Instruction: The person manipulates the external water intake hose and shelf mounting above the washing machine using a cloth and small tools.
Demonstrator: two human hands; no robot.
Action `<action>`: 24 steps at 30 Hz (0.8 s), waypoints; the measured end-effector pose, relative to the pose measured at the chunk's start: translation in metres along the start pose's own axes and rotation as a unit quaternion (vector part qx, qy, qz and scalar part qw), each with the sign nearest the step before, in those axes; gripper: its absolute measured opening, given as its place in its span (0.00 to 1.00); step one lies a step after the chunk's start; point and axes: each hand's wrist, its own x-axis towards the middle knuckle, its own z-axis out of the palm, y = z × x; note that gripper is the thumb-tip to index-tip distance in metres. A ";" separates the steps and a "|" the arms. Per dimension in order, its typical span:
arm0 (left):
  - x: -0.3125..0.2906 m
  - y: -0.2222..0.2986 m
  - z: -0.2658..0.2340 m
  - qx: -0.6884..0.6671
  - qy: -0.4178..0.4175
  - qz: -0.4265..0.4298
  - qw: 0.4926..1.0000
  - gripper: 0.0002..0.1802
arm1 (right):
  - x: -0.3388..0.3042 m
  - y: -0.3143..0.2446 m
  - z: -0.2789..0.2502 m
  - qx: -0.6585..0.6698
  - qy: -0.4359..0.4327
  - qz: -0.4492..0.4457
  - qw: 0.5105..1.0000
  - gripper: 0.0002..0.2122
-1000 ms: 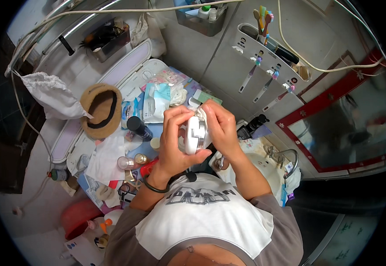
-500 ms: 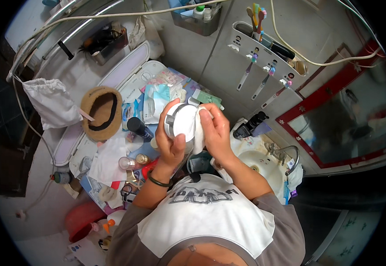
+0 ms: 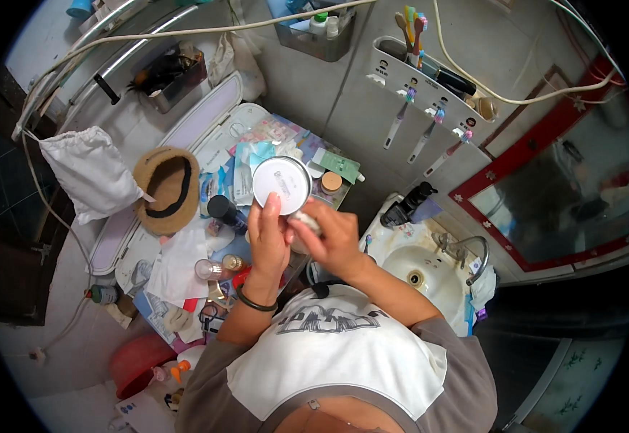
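My left hand (image 3: 266, 242) grips a round container (image 3: 280, 185) with a white face and a silvery rim, its thumb lying on the face. Faint print shows on that face, too small to make out. Against the container's lower right side, my right hand (image 3: 334, 237) pinches a bunched white cloth or tissue (image 3: 306, 221), mostly covered by the fingers. Just beyond the hands lie a green-and-white tube (image 3: 338, 164) and a small tan round pot (image 3: 331, 182). A dark bottle (image 3: 224, 210) lies left of my left hand.
Cosmetics and papers crowd the surface, with a tan hat (image 3: 164, 189) at the left. A sink (image 3: 430, 289) with a curved tap (image 3: 479, 252) and a black pump bottle (image 3: 409, 206) are to the right. Toothbrushes hang from a wall holder (image 3: 430, 86). A red basin (image 3: 134, 361) stands lower left.
The container has tilted and shifted slightly left, showing its white face more fully. My right hand has moved down along its side with the cloth, uncovering the tan pot behind.
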 end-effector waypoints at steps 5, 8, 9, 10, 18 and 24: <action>0.016 0.000 -0.020 -0.312 -0.182 -0.128 0.924 0.29 | 0.037 0.002 -0.040 0.032 0.061 0.043 0.997 0.13; 0.012 -0.004 -0.015 -0.331 -0.124 -0.194 0.915 0.30 | 0.071 0.000 -0.049 0.021 0.060 0.018 0.998 0.15; 0.011 -0.006 -0.012 -0.330 -0.124 -0.196 0.915 0.30 | 0.076 -0.001 -0.046 0.023 0.058 -0.026 0.998 0.16; 0.009 -0.009 -0.009 -0.323 -0.113 -0.196 0.919 0.30 | 0.074 -0.003 -0.042 0.023 0.059 -0.025 0.998 0.16; 0.015 -0.026 -0.033 -0.304 -0.153 -0.139 0.930 0.29 | 0.020 -0.015 0.002 -0.063 -0.024 -0.101 0.993 0.22; 0.007 -0.007 -0.006 -0.094 -0.008 -0.051 0.994 0.19 | 0.016 0.006 -0.025 -0.065 0.048 -0.030 0.996 0.23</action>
